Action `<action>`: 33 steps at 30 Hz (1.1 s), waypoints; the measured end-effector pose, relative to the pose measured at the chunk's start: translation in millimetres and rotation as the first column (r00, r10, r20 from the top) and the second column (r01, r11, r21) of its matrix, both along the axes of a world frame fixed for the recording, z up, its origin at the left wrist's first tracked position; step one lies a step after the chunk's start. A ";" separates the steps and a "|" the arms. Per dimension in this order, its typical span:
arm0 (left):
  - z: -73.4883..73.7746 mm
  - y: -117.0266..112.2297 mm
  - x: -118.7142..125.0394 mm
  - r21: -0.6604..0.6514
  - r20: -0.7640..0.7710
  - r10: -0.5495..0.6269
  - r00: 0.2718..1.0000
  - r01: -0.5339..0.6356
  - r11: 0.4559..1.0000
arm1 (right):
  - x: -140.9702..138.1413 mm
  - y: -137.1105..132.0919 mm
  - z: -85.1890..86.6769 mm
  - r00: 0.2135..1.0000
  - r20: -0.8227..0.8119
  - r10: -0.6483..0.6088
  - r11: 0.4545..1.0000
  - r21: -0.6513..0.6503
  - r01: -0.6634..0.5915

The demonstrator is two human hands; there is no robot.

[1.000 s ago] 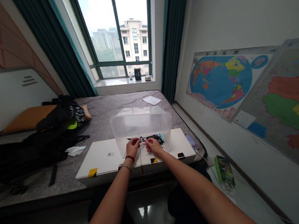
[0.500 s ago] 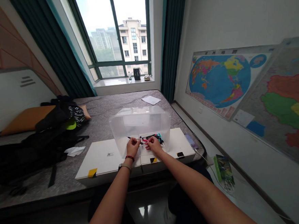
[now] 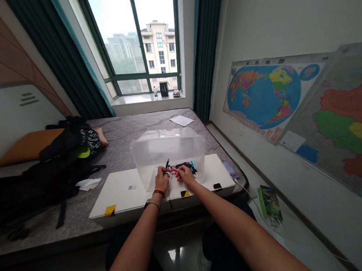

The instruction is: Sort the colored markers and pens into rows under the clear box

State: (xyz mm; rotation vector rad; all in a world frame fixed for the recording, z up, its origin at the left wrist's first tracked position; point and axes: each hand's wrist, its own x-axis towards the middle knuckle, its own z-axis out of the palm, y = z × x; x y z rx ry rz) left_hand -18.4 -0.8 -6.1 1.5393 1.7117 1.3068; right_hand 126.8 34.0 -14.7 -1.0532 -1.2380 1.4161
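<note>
My left hand [image 3: 161,179] is closed on a slim black pen [image 3: 167,163], which points up and away from me. My right hand [image 3: 185,176], just beside it, has its fingertips pinched at a red pen [image 3: 174,170]; how much of the pen lies inside the fingers is hidden. Both hands are at the open front of a clear plastic box [image 3: 145,154]. Behind the right hand, a loose pile of pens [image 3: 187,165], mostly black with some teal ones, lies inside the box, partly covered by my fingers.
The box stands on two white cartons [image 3: 116,189] at the edge of a grey mattress [image 3: 115,136]. A phone-like object [image 3: 231,170] with a cable lies at the right. Black bags [image 3: 32,183] and a crumpled tissue [image 3: 89,183] are on the left, paper [image 3: 181,120] farther back.
My left hand has turned the black pen from pointing left to pointing upward and away. The right hand has barely moved. The view has shifted slightly.
</note>
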 end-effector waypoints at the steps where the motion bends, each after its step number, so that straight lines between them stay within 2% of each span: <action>1: 0.1 -1.5 1.8 0.011 -0.076 -0.017 0.997 0.018 1.000 | 0.9 -0.3 0.4 1.000 0.003 0.013 1.000 0.006 -0.013; 5: -0.9 -5.0 7.8 0.081 -0.378 -0.019 0.926 0.053 0.995 | 4.3 -0.9 -0.1 0.996 0.049 0.072 0.997 0.037 -0.074; 7: -1.0 -5.5 9.4 0.119 -0.453 0.025 0.891 0.033 0.992 | 4.8 -0.5 -1.4 0.993 0.095 0.073 0.996 0.050 -0.078; 11: -0.5 -5.8 10.2 0.203 -0.470 0.096 0.878 0.002 0.979 | 3.7 1.6 -4.5 0.990 0.118 0.078 0.995 0.047 -0.084; 19: -2.3 -2.5 6.9 0.227 -0.424 0.031 0.905 0.073 0.971 | 4.0 2.7 -4.8 0.990 0.118 0.083 0.995 0.050 -0.089; 25: 3.3 -6.0 10.6 0.228 -0.519 0.047 0.853 0.086 0.970 | 2.9 3.8 -4.5 0.996 0.077 0.042 0.999 0.007 -0.043; 29: 5.7 -9.2 15.2 0.223 -0.590 0.092 0.802 0.052 0.974 | 2.6 4.7 -4.9 0.997 0.068 0.047 0.999 -0.017 -0.046; 33: 6.3 -12.1 16.9 0.282 -0.616 0.161 0.771 0.025 0.959 | 2.9 4.6 -6.0 0.997 0.059 0.048 0.999 -0.012 -0.047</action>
